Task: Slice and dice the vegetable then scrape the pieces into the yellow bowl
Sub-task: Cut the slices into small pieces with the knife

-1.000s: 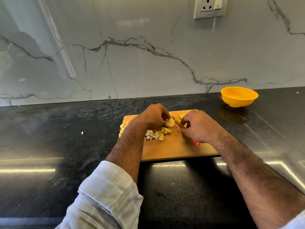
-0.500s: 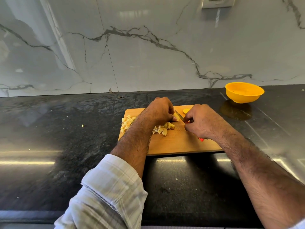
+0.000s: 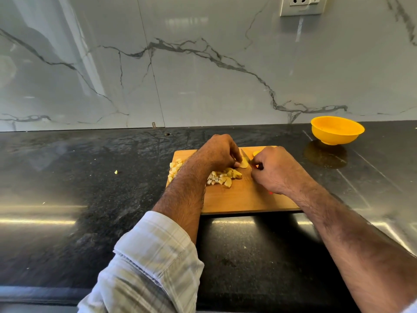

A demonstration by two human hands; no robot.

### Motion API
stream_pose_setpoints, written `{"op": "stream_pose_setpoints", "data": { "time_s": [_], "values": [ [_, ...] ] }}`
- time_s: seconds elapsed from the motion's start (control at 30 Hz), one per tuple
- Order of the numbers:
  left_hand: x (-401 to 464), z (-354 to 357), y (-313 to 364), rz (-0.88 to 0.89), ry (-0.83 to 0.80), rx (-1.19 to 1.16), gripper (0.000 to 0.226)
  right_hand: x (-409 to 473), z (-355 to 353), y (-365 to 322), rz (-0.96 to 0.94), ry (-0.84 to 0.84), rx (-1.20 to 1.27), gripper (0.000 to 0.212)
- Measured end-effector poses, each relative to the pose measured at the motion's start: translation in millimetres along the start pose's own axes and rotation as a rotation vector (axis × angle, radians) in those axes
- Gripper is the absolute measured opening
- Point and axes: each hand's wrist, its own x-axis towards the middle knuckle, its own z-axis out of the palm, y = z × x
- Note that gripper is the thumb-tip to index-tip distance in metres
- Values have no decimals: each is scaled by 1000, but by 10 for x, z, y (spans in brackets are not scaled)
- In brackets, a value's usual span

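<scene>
A dark, speckled stone countertop [image 3: 67, 188] runs the full width of the view beneath a white marble-veined backsplash [image 3: 203, 75], which carries a white wall socket [image 3: 302, 4] at its upper right. A rectangular wooden chopping board [image 3: 243, 199] lies flat on the countertop, directly before the person, placed so both forearms reach it squarely. The round yellow plastic bowl [image 3: 337, 129] stands upright on the countertop, well apart from the board to its rear right, and appears to hold nothing so far; its position keeps it out of the cutting zone. A heap of pale yellow diced vegetable pieces [image 3: 222, 177] occupies the left half of the board, partly hidden by the left forearm, evidently pushed aside to leave working room. The left hand [image 3: 217, 153], fingers curled, pins a thin pale vegetable slice [image 3: 244, 164] to the board, fingertips tucked back from the edge as a guard. The right hand [image 3: 278, 171] is closed around a red-handled knife [image 3: 246, 157], its narrow blade angled down against the slice. A further yellow piece [image 3: 256, 152] lies just behind the knife. One stray fragment [image 3: 116, 172] rests on the countertop, left of the board. Judgement: dicing is in progress; scraping into the bowl is not yet done.
</scene>
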Motion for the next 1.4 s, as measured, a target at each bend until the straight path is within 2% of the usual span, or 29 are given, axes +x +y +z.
{"op": "stream_pose_setpoints", "data": {
  "time_s": [0.23, 0.47, 0.8, 1.17, 1.4],
  "values": [
    [-8, -21, 36, -21, -16, -15, 12, -52, -23, -90, 8, -56, -28, 19],
    [14, -16, 33, -11, -25, -3, 12, -36, -47, -267, 25, -136, -105, 33],
    [4, -77, -72, -17, -27, 69, 9, -79, -41, -86, -7, 12, 37, 22],
    [-73, -146, -16, -12, -45, 182, 17, -73, -8, -231, 37, -88, -22, 36],
    [-115, -152, 23, -49, -60, 204, 28, -7, 14, -312, 35, -112, -27, 36]
  ]
}}
